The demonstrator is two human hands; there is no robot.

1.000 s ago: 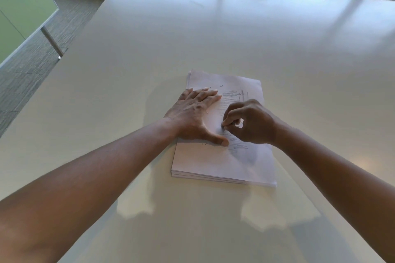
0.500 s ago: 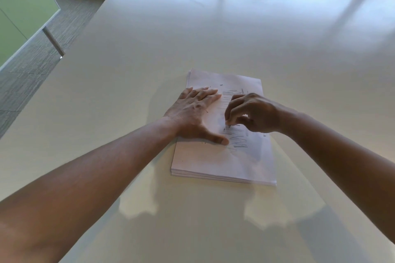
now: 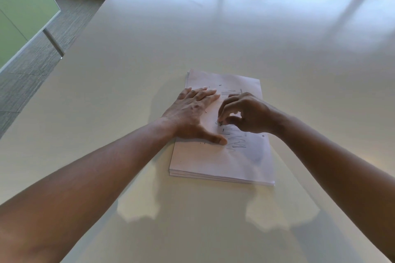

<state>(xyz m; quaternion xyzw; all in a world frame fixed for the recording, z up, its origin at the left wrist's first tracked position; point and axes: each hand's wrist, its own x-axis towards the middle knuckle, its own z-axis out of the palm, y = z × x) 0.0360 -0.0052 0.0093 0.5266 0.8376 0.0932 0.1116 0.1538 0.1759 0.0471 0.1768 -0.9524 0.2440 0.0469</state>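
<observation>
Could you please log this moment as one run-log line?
left hand: flat on paper stack | right hand: curled over pencil scribbles, held item unclear

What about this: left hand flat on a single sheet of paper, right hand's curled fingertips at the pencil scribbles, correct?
Not a single sheet: the head view shows the left hand flat on a stack of paper, layered edges visible at its near side. The right hand, fingertips curled, is at the pencil scribbles.

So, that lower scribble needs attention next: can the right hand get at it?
Probably yes. The lower scribble lies bare on the paper stack, close beside the right hand; the thumb of the left hand lies beside, not over, it.
</observation>
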